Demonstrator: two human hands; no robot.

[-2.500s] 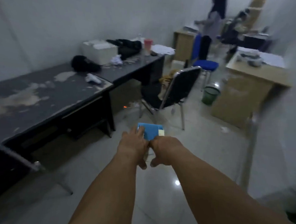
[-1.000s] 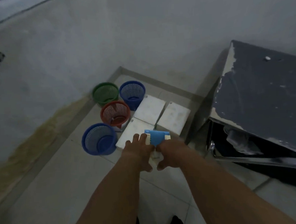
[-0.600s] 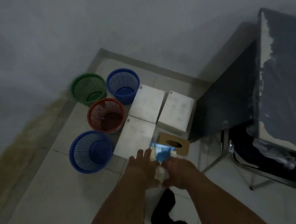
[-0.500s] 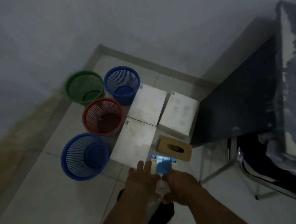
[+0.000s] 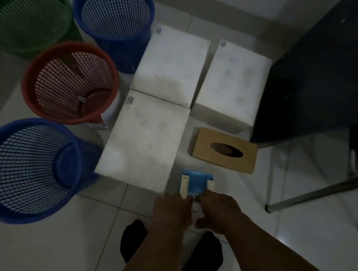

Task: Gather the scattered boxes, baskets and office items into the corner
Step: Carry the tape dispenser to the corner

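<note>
**A:** Largest down. Go.

**B:** First the dark desk (image 5: 316, 76), a flat matte side panel, right of the front white box (image 5: 145, 141). Then four round plastic mesh baskets, all left of that box. The near blue basket (image 5: 30, 170) is just beside its left edge, and the red basket (image 5: 67, 83) is off its far-left corner. The far blue basket (image 5: 114, 24) and green basket (image 5: 22, 21) are farther back-left.

**A:** Boxes?

**B:** Three square white ones, lids dull and smudged. The rear white box (image 5: 170, 63) meets the front one's far edge. The right white box (image 5: 231, 85) sits far-right of it, with a narrow gap between. A brown cardboard tissue box (image 5: 222, 151) with an oval slot lies just right of it.

**A:** Any writing?

**B:** A small corner label (image 5: 129, 100) on each white lid, too blurred to read.

**A:** Hands?

**B:** The left hand (image 5: 171, 212) and right hand (image 5: 217, 210) are side by side. Their fingers curl round the near end of a blue item (image 5: 195, 182) with two cream strips. It sits low at the front box's near-right corner. Floor contact: cannot tell.
</note>
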